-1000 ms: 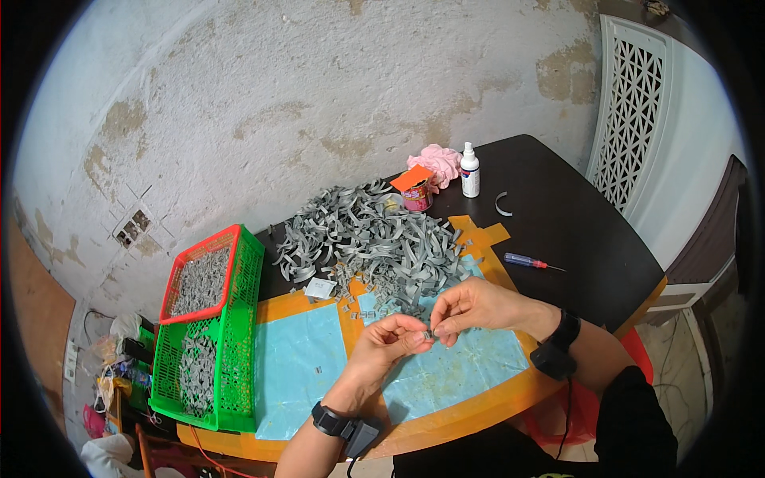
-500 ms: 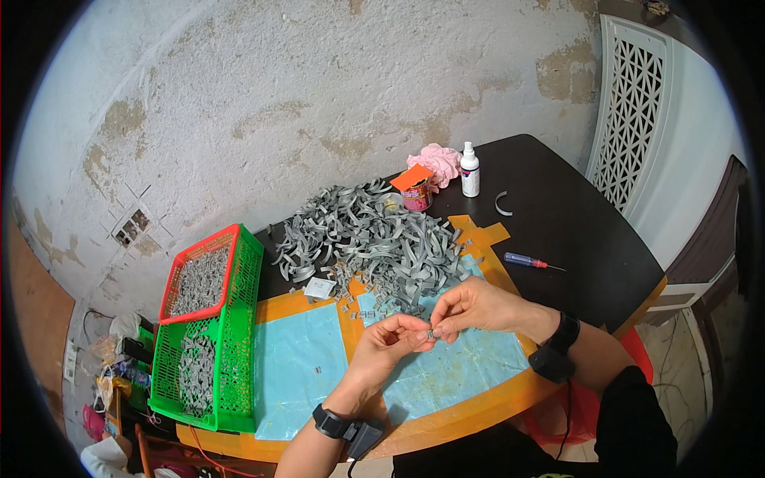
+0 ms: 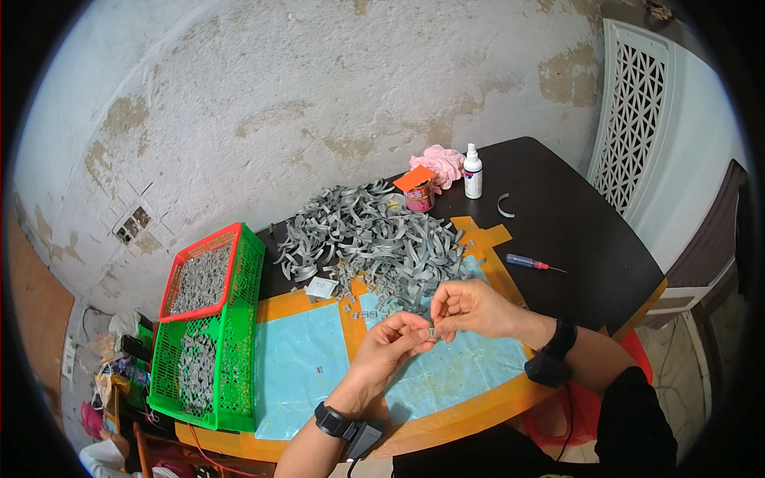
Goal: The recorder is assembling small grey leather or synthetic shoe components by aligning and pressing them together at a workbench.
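Observation:
Over the light blue sheet (image 3: pixel 454 381), my left hand (image 3: pixel 388 347) pinches a small grey piece (image 3: pixel 432 332) between thumb and fingertips. My right hand (image 3: pixel 470 309) is closed too, with thumb and forefinger at the other side of the same piece. The piece is too small to make out its exact kind. Just beyond my hands is a large heap of curved grey strips (image 3: pixel 374 231). Small grey pieces (image 3: pixel 370 315) lie scattered along the heap's near edge.
At left, a red basket (image 3: pixel 166 307) rests on a green basket (image 3: pixel 239 398); both hold grey pieces. Behind the heap stand a tin (image 3: pixel 419 197) under an orange card, a pink cloth (image 3: pixel 443 163) and a white bottle (image 3: pixel 472 175). A screwdriver (image 3: pixel 527 261) lies at right.
My right hand's fingers have lifted and curled slightly, and the small grey piece shows more between my fingertips. The view has shifted a little.

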Demonstrator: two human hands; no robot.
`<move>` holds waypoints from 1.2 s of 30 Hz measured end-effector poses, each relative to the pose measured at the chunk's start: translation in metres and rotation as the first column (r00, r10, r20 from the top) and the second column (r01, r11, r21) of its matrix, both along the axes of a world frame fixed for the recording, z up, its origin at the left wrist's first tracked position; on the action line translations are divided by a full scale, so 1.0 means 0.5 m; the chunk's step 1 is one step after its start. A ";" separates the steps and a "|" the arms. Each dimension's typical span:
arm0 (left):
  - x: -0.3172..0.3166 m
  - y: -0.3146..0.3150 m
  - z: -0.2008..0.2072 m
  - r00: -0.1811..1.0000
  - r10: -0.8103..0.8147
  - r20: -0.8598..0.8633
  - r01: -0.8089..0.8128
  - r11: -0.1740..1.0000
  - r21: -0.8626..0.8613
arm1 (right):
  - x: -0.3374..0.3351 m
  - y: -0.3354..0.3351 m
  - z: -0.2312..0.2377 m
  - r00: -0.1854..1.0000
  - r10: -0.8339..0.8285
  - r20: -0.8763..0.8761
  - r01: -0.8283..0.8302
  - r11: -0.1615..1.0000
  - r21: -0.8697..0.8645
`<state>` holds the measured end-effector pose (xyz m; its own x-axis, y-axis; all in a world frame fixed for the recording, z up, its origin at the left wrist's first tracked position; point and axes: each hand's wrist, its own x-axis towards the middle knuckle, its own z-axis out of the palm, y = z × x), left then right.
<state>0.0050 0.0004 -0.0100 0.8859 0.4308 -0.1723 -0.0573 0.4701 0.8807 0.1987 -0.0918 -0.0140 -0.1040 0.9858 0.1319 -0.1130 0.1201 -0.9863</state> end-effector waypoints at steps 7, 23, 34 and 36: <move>-0.001 0.004 -0.007 0.999 -0.040 0.035 0.040 0.999 -0.006 | -0.011 -0.003 0.004 0.999 -0.020 -0.026 0.021 0.999 0.027; -0.009 0.016 0.024 0.987 0.095 0.127 -0.096 0.995 0.007 | -0.003 0.001 0.002 0.990 0.100 -0.098 -0.086 0.986 0.144; -0.003 0.011 -0.038 0.986 0.098 0.134 -0.101 0.995 0.018 | -0.015 0.011 -0.020 0.996 -0.082 0.031 0.067 0.944 0.323; 0.000 0.007 -0.035 0.988 0.116 0.104 -0.118 0.993 0.018 | -0.014 0.008 -0.026 0.991 -0.101 0.093 0.062 0.934 0.351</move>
<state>0.0048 0.0040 -0.0275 0.8417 0.5352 -0.0720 -0.2008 0.4340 0.8782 0.1915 -0.0877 -0.0272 -0.0577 0.8865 0.4592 0.0160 0.4607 -0.8874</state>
